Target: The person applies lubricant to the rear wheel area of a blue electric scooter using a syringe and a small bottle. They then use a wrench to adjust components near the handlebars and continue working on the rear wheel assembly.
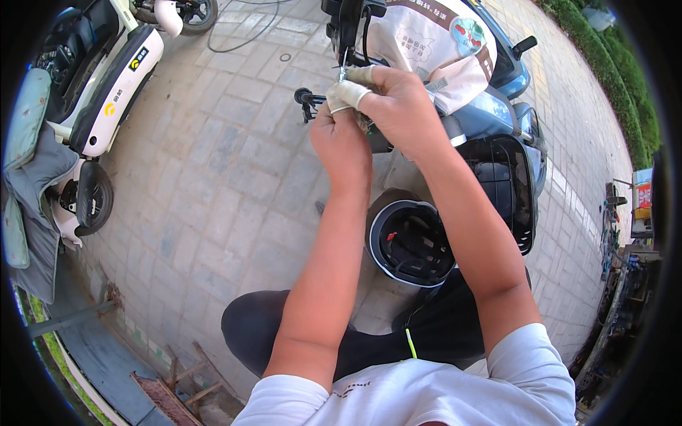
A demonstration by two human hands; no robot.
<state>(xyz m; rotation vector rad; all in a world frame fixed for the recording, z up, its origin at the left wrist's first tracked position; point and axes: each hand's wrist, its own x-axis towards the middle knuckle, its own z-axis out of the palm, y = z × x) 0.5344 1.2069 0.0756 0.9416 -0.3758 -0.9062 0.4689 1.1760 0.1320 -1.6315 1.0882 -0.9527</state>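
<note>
Both bare forearms rise from the lower edge toward the upper middle of the frame, where the left hand (341, 142) sits just under the right hand (398, 106), whose bandaged fingers (348, 92) curl closed, pinching together.

Both hands, left hand (342, 145) and right hand (398, 103), grip a scooter handlebar (307, 96).

A helmet (410, 243) lies below the hands, with a basket (513, 192) to its right.
</note>
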